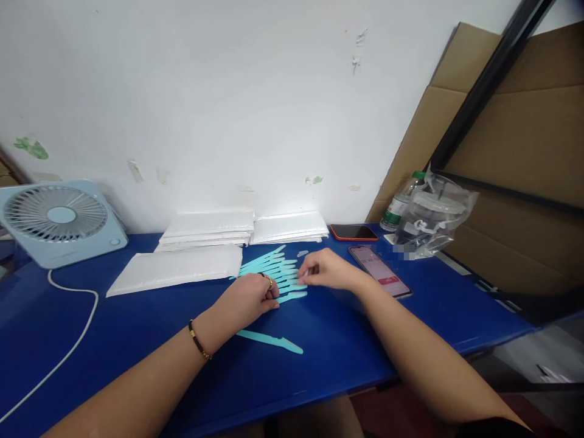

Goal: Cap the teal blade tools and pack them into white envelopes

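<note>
A fanned row of several flat turquoise plastic sticks (pixel 274 267) lies on the blue table (pixel 137 340). My left hand (pixel 249 301), with a ring and a bracelet, rests with curled fingers on the near end of the row. My right hand (pixel 326 269) touches the right ends of the sticks with its fingertips. One separate turquoise stick (pixel 269 341) lies alone on the table, nearer to me, below my left hand. Whether either hand pinches a stick is hidden by the fingers.
White padded envelopes (pixel 177 267) lie left of the sticks, with stacks (pixel 207 228) (pixel 289 227) by the wall. Two phones (pixel 381 272) (pixel 353 232) lie right. A bottle (pixel 399 207) and a clear bag (pixel 433 219) stand far right. A fan (pixel 59 222) with a cable (pixel 68 347) is at left.
</note>
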`<state>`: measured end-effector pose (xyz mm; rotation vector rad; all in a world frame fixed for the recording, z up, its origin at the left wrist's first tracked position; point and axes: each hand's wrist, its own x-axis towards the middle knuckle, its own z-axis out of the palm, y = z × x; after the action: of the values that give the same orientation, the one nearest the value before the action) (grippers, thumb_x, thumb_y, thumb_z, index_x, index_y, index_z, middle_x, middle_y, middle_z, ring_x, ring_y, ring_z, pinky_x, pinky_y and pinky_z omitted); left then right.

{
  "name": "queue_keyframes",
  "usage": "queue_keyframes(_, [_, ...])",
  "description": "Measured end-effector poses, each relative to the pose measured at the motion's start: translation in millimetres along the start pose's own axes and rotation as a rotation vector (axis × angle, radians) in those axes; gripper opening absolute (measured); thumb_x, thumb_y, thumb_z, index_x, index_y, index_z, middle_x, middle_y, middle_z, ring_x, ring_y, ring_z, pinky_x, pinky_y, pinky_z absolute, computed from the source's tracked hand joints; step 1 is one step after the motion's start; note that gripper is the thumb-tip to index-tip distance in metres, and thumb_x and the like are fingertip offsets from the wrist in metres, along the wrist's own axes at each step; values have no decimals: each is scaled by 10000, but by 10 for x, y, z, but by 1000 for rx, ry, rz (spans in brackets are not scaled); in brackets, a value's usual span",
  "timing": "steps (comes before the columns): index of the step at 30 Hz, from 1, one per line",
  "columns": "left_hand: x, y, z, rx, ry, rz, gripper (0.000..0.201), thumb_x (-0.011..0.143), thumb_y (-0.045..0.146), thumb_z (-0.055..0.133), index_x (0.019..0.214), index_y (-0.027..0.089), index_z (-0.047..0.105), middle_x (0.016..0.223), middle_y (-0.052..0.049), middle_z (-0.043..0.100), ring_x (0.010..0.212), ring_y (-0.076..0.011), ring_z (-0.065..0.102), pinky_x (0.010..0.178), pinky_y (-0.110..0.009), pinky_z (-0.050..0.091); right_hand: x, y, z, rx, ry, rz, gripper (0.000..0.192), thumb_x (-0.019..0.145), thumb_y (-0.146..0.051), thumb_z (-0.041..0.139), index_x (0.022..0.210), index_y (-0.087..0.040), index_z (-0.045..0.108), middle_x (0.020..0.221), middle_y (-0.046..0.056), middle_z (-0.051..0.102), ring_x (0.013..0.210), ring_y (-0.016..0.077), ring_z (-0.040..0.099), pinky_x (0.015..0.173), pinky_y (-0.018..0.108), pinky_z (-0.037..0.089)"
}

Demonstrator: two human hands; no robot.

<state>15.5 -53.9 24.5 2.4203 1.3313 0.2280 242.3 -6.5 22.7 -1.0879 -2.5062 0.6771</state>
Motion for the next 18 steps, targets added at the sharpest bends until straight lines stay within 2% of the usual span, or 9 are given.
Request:
queue_keyframes(2, [-54,27,-76,-12,29,15,245,731,406,609,870,209,651,832,-20,644,722,-154,568,616,-237,401,66,156,-15,-90,196,8,191,786,-283,594,917,-181,689,902,56,658,774,142,591,701,240,436])
queue_keyframes(4, [-128,62,-163,-47,-13,60,305,699,474,629,875,225,656,835,-10,636,718,-149,564,591,-229,397,145,305,-13,-183,280,1,222,779,-221,594,983,-190,674,1019,78,630,908,170,572,804,280,424])
queue_keyframes(8, [-241,109,-227,-85,-231,127,244,629,418,698,810,256,679,723,23,633,629,-129,554,517,-221,352,194,470,-29,-181,223,94,160,783,-236,582,866,-174,704,887,60,666,800,157,593,748,268,439])
queue_keyframes(10, [-238,119,-172,-92,-260,122,145,669,349,671,771,248,680,681,23,637,606,-125,552,518,-223,344,142,493,-71,-86,150,165,179,783,-276,581,840,-169,712,822,45,685,750,146,602,700,244,445])
queue_keyframes(12, [-200,127,-84,-89,-223,108,101,712,325,633,749,240,672,665,20,641,603,-127,551,519,-227,337,75,506,-122,-7,115,237,202,764,-305,598,857,-166,713,795,38,696,737,143,609,670,226,447])
queue_keyframes(16, [-111,130,71,-34,-89,105,115,755,328,597,730,229,651,696,11,639,635,-135,548,533,-229,328,-12,517,-205,-37,175,312,196,672,-279,670,822,-164,719,751,31,697,695,142,612,619,213,441])
queue_keyframes(18, [-89,113,114,-17,-38,92,132,772,328,577,729,222,643,718,4,636,651,-137,548,547,-230,334,-48,492,-243,-36,113,314,164,646,-262,680,772,-168,724,712,25,697,661,139,614,587,207,435])
